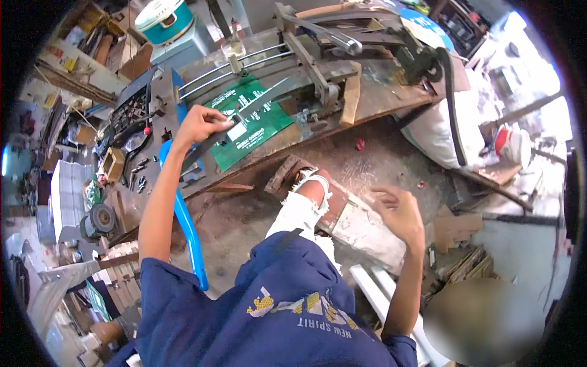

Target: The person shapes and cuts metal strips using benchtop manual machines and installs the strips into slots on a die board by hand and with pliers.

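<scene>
Left hand: fingers pinch a small dark piece over the green printed sheet. The sheet lies flat on the table. Right hand: fingers loosely spread, clear of the table. Small open wooden box, left: contents indistinct.

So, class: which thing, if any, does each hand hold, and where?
The left hand pinches a small dark piece at the long grey metal strip; exact grip unclear. The right hand looks empty.
</scene>
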The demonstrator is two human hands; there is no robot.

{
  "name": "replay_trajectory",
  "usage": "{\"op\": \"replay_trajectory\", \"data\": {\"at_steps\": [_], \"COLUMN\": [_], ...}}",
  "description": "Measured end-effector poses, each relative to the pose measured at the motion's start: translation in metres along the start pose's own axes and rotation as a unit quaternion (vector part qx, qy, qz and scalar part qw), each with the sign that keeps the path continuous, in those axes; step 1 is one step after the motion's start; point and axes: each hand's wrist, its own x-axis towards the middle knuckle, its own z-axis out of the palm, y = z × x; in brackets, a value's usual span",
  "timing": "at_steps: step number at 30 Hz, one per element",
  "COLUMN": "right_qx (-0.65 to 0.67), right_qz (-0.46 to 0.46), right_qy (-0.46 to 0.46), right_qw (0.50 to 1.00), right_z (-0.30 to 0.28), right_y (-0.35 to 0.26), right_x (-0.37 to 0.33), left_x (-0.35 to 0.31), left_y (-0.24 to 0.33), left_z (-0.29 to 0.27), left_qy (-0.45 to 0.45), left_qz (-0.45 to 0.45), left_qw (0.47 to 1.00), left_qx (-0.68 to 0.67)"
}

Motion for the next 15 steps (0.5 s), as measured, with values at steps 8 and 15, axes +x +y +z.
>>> {"op": "replay_trajectory", "data": {"at_steps": [8,15], "right_qx": [-0.013,0.280], "right_qz": [0.009,0.252], "right_qy": [0.091,-0.085], "right_qw": [0.996,0.923], "right_z": [-0.062,-0.029], "right_y": [-0.120,-0.224], "right_x": [0.142,0.196], "left_x": [0.148,0.208], "left_y": [-0.065,-0.042], "left_z": [0.011,0.039], "left_qy": [-0.122,-0.186], "left_qz": [-0.099,-0.187], "left_qw": [0.985,0.954], "left_qx": [-0.067,-0.143]}}
